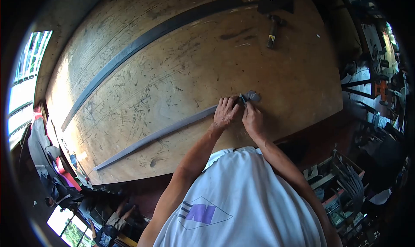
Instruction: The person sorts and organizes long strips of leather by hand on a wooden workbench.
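A long, narrow grey strip (pixel 160 132) lies across the wooden table (pixel 181 82), running from the lower left to my hands. My left hand (pixel 226 113) bends its fingers over the strip's right end and holds it down. Close beside it, my right hand (pixel 253 121) pinches a slim blue-grey tool (pixel 243 99), whose tip is near the strip's end. The tool's exact kind is too small to make out. Several small grey pieces (pixel 253 96) lie fanned out just beyond my right fingers.
A long dark flat bar (pixel 142 41) crosses the far side of the table. A black flat piece (pixel 276 0) and a hammer (pixel 271 34) lie at the far right. Another person (pixel 113 219) is at lower left; a cluttered crate (pixel 333 178) stands at right.
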The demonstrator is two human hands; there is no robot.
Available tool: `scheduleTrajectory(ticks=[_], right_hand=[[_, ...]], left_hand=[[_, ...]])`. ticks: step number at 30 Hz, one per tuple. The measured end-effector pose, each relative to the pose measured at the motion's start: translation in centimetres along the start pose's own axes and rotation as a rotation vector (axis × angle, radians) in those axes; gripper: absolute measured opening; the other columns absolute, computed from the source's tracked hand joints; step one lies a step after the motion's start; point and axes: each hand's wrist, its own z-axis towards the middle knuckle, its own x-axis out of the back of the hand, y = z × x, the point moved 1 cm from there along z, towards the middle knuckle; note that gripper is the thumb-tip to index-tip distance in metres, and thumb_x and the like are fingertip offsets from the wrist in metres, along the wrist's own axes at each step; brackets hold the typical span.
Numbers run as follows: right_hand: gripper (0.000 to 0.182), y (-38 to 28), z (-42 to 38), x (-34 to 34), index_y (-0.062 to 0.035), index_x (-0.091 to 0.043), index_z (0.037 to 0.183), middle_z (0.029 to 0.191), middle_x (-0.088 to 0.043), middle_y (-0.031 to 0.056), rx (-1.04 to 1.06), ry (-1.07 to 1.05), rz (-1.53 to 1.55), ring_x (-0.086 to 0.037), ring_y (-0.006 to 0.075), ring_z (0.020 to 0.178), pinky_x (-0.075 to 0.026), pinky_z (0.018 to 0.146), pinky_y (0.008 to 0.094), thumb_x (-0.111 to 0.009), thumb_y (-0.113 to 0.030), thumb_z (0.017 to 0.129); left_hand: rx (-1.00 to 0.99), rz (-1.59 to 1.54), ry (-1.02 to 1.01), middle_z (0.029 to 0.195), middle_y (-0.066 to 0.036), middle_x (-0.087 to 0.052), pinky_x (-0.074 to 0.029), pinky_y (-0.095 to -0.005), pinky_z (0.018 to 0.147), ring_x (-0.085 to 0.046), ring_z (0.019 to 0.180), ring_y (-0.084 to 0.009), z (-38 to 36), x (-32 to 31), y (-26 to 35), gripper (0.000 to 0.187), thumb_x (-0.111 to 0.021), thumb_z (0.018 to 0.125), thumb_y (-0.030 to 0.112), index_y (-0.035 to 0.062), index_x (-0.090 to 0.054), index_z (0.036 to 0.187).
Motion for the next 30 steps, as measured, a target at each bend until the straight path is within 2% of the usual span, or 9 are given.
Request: scheduleTrajectory(ticks=[6, 9, 12, 15, 18, 21, 24, 27, 30], right_hand=[[0.011, -2.0, 2.7, 1.5, -0.0012, -0.065, 0.091, 0.08, -0.067, 0.0232, -0.155, -0.257, -0.116, -0.066, 0.0414, 0.075, -0.054, 0.065, 0.0509, -0.058, -0.009, 0.087], [0.013, -3.2, 3.4, 0.6, -0.0012, -0.066, 0.088, 0.077, -0.066, 0.0233, -0.185, -0.266, -0.202, -0.066, 0.0418, 0.075, -0.053, 0.065, 0.0512, -0.059, -0.011, 0.087], [0.013, -2.0, 3.9, 0.8, -0.0009, -0.066, 0.088, 0.075, -0.066, 0.0229, -0.179, -0.248, -0.124, -0.066, 0.0424, 0.074, -0.053, 0.063, 0.0517, -0.06, -0.012, 0.086], [0.013, -0.4, 2.6, 0.0, -0.0009, -0.065, 0.093, 0.076, -0.067, 0.0228, -0.082, -0.165, -0.062, -0.066, 0.043, 0.074, -0.053, 0.062, 0.0523, -0.059, -0.01, 0.086], [0.013, -0.6, 1.7, 1.1, -0.0007, -0.063, 0.095, 0.079, -0.067, 0.0244, -0.145, -0.232, -0.006, -0.066, 0.0428, 0.076, -0.053, 0.063, 0.0526, -0.058, -0.009, 0.086], [0.012, -1.3, 1.6, 1.3, -0.0005, -0.062, 0.093, 0.077, -0.066, 0.0253, -0.111, -0.217, -0.09, -0.066, 0.0434, 0.075, -0.053, 0.064, 0.0526, -0.059, -0.008, 0.085], [0.013, -2.7, 1.3, 3.2, 0.0025, -0.063, 0.092, 0.081, -0.068, 0.0256, -0.153, -0.319, -0.171, -0.069, 0.042, 0.078, -0.058, 0.07, 0.0482, -0.061, -0.003, 0.081], [0.015, -1.7, 1.3, 2.7, 0.0044, -0.063, 0.093, 0.083, -0.068, 0.0274, -0.152, -0.36, -0.134, -0.069, 0.0413, 0.08, -0.058, 0.072, 0.0476, -0.061, -0.003, 0.08], [0.015, -2.1, 2.0, 3.0, 0.0038, -0.065, 0.092, 0.083, -0.068, 0.0268, -0.176, -0.397, -0.146, -0.069, 0.0412, 0.08, -0.058, 0.071, 0.0471, -0.062, -0.004, 0.079]], left_hand=[[0.024, 0.02, -0.001, 0.122, -0.016, -0.052, -0.042, -0.0443, 0.087, -0.052, 0.102, -0.033, 0.4, 0.4, 0.7, 0.029, -0.056, 0.078, 0.017, 0.0063, -0.056, 0.104], [0.017, 0.061, 0.003, 0.122, -0.015, -0.052, -0.042, -0.0446, 0.087, -0.051, 0.103, -0.0326, -0.1, -0.3, 0.2, 0.029, -0.056, 0.078, 0.017, 0.0078, -0.056, 0.106], [0.016, 0.039, -0.008, 0.121, -0.015, -0.052, -0.042, -0.0449, 0.087, -0.051, 0.104, -0.0332, -0.3, -0.1, 0.6, 0.031, -0.055, 0.077, 0.017, 0.0078, -0.056, 0.107], [0.012, 0.046, 0.001, 0.121, -0.016, -0.052, -0.042, -0.0455, 0.087, -0.051, 0.104, -0.0339, -0.1, -0.4, 0.3, 0.031, -0.055, 0.077, 0.017, 0.0068, -0.055, 0.106], [0.01, 0.077, 0.005, 0.12, -0.014, -0.053, -0.043, -0.0443, 0.088, -0.052, 0.103, -0.0336, -0.3, -0.9, 0.0, 0.04, -0.061, 0.075, 0.018, 0.0057, -0.058, 0.113], [0.002, 0.073, 0.014, 0.12, -0.014, -0.053, -0.043, -0.0443, 0.088, -0.052, 0.103, -0.0337, -0.2, -0.6, 0.2, 0.041, -0.062, 0.074, 0.019, 0.0057, -0.058, 0.113], [0.017, 0.105, -0.003, 0.121, -0.014, -0.052, -0.043, -0.0444, 0.088, -0.051, 0.104, -0.0337, -0.5, -1.2, -0.2, 0.043, -0.063, 0.073, 0.019, 0.0058, -0.058, 0.114], [0.0, 0.064, 0.008, 0.123, -0.017, -0.051, -0.042, -0.0463, 0.087, -0.051, 0.104, -0.0343, -0.1, -0.4, 0.4, 0.031, -0.056, 0.077, 0.017, 0.0041, -0.055, 0.105], [0.001, 0.065, -0.015, 0.124, -0.017, -0.051, -0.042, -0.0465, 0.088, -0.051, 0.104, -0.0343, -0.2, -0.4, 0.3, 0.032, -0.056, 0.077, 0.017, 0.0041, -0.055, 0.105]])
